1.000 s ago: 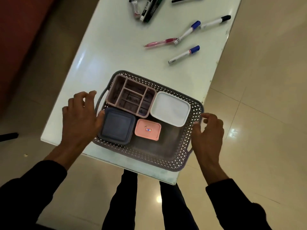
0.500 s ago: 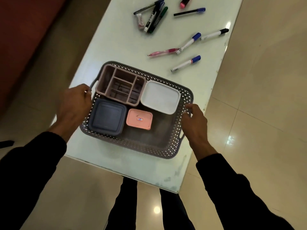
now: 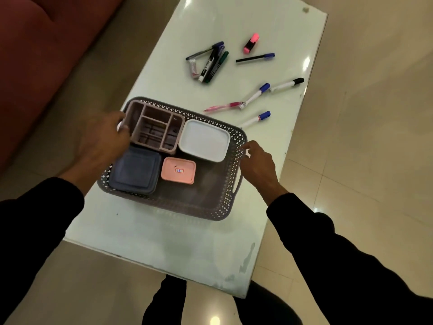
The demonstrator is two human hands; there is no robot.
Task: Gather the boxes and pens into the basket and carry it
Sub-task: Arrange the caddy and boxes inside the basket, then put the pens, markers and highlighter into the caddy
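This looks like a home living room or a lounge. A low white glass-topped coffee table stands on glossy beige floor tiles, with a dark red upholstered sofa beyond the left hand's side of it. Whiteboard markers and a pink highlighter lie scattered on the tabletop, beyond the right hand.

Perforated grey plastic basket on a glossy, smooth white table; polished floor tiles.
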